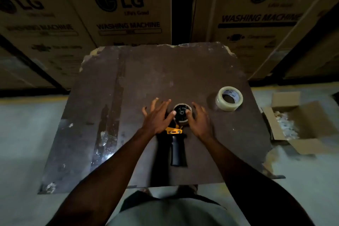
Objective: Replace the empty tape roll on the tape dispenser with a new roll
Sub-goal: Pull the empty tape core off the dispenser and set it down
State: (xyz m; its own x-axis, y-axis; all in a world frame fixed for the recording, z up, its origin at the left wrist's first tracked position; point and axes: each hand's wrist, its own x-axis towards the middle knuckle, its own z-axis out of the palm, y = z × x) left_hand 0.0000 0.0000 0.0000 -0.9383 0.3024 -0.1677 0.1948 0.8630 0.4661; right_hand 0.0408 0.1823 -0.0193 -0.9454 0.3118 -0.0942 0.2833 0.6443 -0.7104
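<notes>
At table centre, left hand [157, 118] fingers spread flat, thumb tip touching left rim of the empty tape roll [182, 113]; right hand [199, 121] fingers relaxed, thumb on the roll's right rim, other fingers beside it, so both thumbs press the roll from opposite sides. Empty roll is a brown cardboard core sitting on the black hub of the tape dispenser [177, 145], which lies flat on the table [128, 97], yellow bracket just below the core, black handle pointing toward the person. New roll [229, 98] of clear tape lies flat on the table to the right, well apart from both hands, untouched. Table top dark, worn, chipped at far edge. Open cardboard box [297, 124] on floor right of table, pale stuff inside, cannot tell what. Big washing machine cartons [121, 9] stacked behind table
</notes>
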